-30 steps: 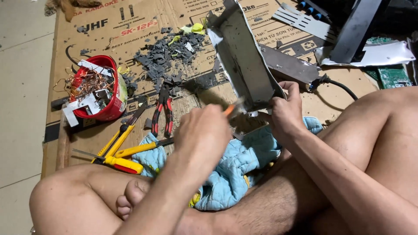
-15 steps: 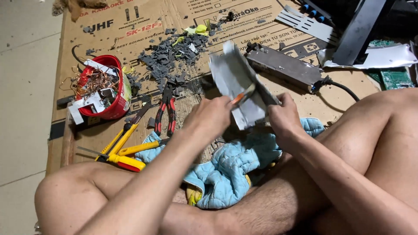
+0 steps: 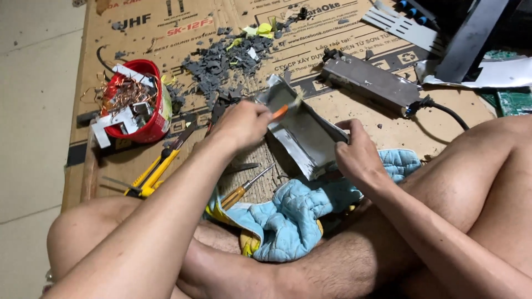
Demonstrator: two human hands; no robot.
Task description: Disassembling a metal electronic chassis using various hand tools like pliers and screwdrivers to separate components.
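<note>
Left hand (image 3: 244,123) grips orange-handled tool (image 3: 281,112), right hand (image 3: 357,155) clamps metal casing (image 3: 302,130) mid-frame; grey scrap pile (image 3: 221,63) already stripped, casing unfinished.

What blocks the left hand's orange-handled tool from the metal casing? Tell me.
Nothing visible does. The left hand holds the orange-handled tool right over the metal casing, which the right hand steadies at its near edge.

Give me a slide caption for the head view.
Left hand works an orange-handled tool on a metal casing steadied by right hand.
</note>
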